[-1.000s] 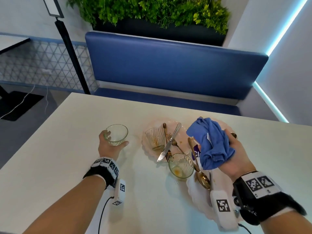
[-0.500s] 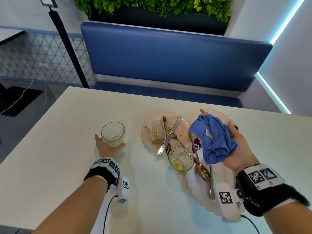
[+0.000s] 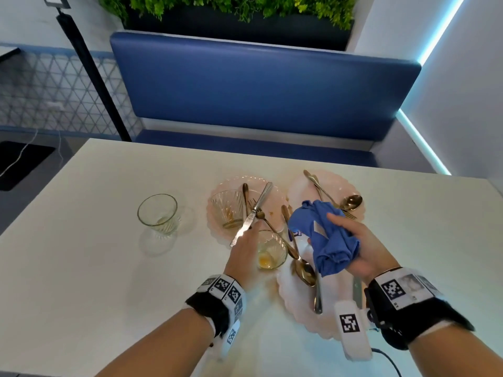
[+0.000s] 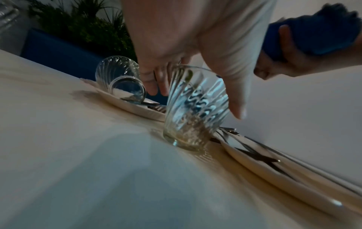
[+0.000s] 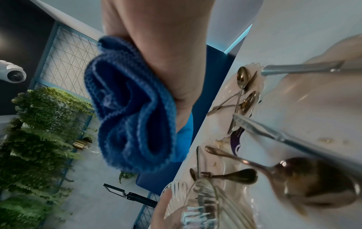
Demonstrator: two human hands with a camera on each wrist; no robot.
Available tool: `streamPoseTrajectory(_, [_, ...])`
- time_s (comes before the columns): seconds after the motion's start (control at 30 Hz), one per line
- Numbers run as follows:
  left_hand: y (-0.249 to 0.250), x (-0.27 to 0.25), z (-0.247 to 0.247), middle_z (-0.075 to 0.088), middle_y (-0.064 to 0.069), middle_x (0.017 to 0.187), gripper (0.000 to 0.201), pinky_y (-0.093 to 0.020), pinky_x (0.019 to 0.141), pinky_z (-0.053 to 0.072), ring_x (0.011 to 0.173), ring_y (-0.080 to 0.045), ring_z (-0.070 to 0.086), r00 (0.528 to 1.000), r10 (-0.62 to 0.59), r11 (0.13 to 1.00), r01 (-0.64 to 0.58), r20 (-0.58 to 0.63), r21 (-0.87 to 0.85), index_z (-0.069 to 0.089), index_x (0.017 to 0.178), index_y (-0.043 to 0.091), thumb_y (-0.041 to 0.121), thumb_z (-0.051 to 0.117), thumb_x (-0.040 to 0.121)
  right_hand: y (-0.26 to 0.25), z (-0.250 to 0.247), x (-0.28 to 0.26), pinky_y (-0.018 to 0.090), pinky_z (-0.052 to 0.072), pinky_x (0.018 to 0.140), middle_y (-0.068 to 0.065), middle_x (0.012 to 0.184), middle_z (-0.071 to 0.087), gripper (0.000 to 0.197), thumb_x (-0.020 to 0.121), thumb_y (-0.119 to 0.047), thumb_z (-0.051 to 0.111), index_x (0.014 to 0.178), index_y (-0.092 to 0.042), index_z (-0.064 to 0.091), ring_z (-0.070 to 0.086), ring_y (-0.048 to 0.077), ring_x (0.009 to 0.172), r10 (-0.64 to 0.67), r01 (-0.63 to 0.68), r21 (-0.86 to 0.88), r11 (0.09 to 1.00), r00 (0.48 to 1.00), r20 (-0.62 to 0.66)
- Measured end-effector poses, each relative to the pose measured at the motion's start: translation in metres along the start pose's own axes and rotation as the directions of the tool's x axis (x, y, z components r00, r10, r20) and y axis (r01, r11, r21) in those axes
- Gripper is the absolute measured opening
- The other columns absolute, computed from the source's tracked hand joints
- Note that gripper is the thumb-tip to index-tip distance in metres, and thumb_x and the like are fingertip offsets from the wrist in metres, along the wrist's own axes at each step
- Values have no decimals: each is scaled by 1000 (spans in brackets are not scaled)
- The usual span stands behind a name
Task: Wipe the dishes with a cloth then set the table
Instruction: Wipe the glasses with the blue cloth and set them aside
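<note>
My right hand (image 3: 356, 244) grips a bunched blue cloth (image 3: 326, 240) above the near pink plate (image 3: 299, 303); the right wrist view shows the cloth (image 5: 127, 108) folded in the palm. My left hand (image 3: 245, 247) reaches over an upright ribbed glass (image 3: 272, 250) with yellow residue. Its fingers are behind the glass (image 4: 194, 108) and its thumb (image 4: 233, 93) is in front, both fairly straight. Another glass (image 3: 158, 213) stands alone at the left. A third glass (image 3: 227, 208) lies tipped on the middle plate (image 3: 275, 205) with a knife (image 3: 253, 213) and forks.
The far right plate (image 3: 340, 186) carries a gold spoon (image 3: 351, 202) and a fork. A large spoon (image 3: 303, 268) and a knife lie on the near plate. A blue bench (image 3: 258, 88) runs behind the table (image 3: 95, 268). A black pole (image 3: 92, 77) stands at far left.
My left hand let go of the glass at the left and moved right to the glass with yellow residue. The right hand kept the cloth and sank a little lower.
</note>
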State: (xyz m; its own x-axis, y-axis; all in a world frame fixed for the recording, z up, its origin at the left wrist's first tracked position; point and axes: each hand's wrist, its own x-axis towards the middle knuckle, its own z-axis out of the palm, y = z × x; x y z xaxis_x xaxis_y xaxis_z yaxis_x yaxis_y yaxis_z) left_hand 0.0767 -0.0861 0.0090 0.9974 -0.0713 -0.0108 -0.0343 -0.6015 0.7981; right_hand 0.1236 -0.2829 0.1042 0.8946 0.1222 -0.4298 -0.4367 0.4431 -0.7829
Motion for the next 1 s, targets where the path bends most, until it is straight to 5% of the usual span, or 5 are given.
streamPoseTrajectory(0.2, [35, 8, -28, 44, 12, 129, 115, -22, 103, 38, 116, 2, 45, 998, 20, 968, -4, 59, -252, 17, 140, 41, 25, 89, 51, -19, -17, -23, 36, 55, 77, 13, 114, 64, 30, 87, -8, 59, 116, -15, 56, 64, 26, 96, -182, 213, -418, 883, 977, 113])
streamPoseTrajectory(0.47, [102, 43, -56, 66, 1, 89, 102, -27, 83, 53, 85, -5, 66, 909, 234, 803, 19, 344, -596, 30, 130, 30, 7, 85, 48, -45, -1, -28, 6, 34, 81, 2, 94, 71, 48, 64, -35, 78, 107, -22, 61, 53, 4, 86, -98, 872, -468, -145, 458, 884])
streamPoseTrajectory(0.6, [115, 56, -47, 68, -10, 104, 74, -40, 81, 54, 94, -25, 65, 942, 59, 572, 240, 332, -784, 43, 132, 25, 35, 78, 67, -49, -11, -27, 16, 43, 66, 2, 76, 66, 32, 71, -39, 68, 85, -10, 66, 54, 8, 70, -350, 840, -540, 43, 519, 780])
streamPoseTrajectory(0.8, [147, 60, -27, 62, -7, 68, 56, -24, 48, 35, 56, -17, 51, 883, -265, 563, 468, 388, -681, 62, 87, 12, 63, 40, 87, -35, -18, -21, 28, 51, 77, 7, 82, 69, 24, 67, -18, 76, 87, -10, 65, 61, 17, 79, -310, 720, -546, -428, 451, 837])
streamPoseTrajectory(1.0, [175, 69, -28, 59, 10, 71, 18, -16, 59, 46, 65, 0, 59, 975, 156, 820, -216, -156, -531, 54, 80, 25, 29, 45, 95, -52, -7, -32, 44, 54, 76, 27, 86, 65, 23, 84, -9, 65, 98, 8, 62, 63, 35, 78, -219, 568, -788, 237, 822, 526])
